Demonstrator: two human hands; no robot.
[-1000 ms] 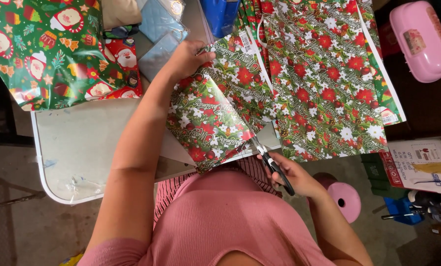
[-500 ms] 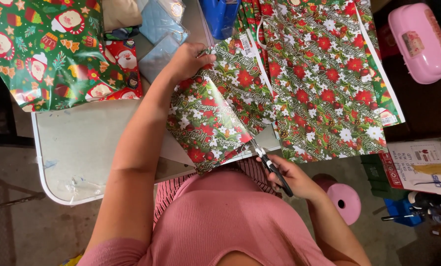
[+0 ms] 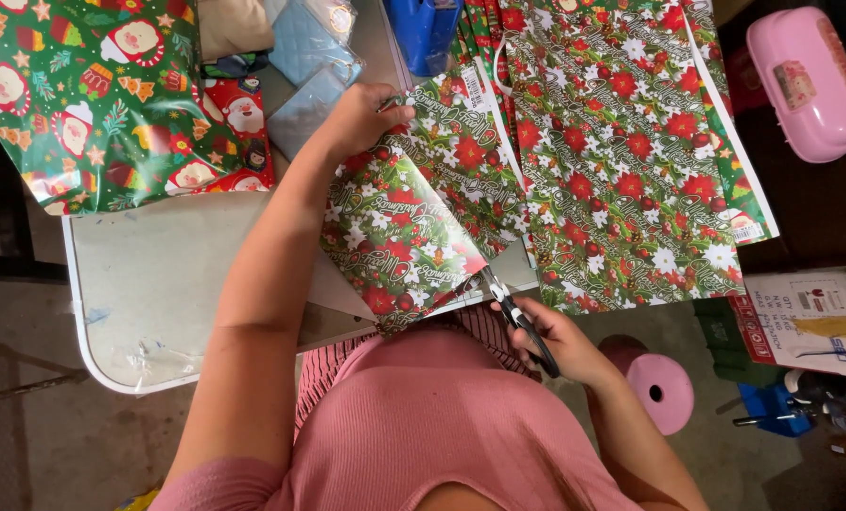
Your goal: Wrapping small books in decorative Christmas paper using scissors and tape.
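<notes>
On the white folding table (image 3: 158, 284), a sheet of wrapping paper (image 3: 394, 237) is being cut. It is glossy and dark green, printed with red flowers, white blossoms and pale script, and its near part is curled up off the table edge so that the plain underside is shown at the lower corner. Its far corner is pinched by the left hand (image 3: 361, 118), whose fingers are closed together over the paper's upper edge. Its near edge is met by black-handled scissors (image 3: 517, 317), which are gripped by the right hand (image 3: 555, 341) just beside the table's front rim; the fingers are curled shut through the handles, and the blades are touching the paper's lower right border. The sheet is thus stretched between the two hands, above the pink shirt (image 3: 423, 426). More paper of the same print (image 3: 631, 151) is spread to the right, and a santa-patterned sheet (image 3: 92, 104) is laid at the far left.
</notes>
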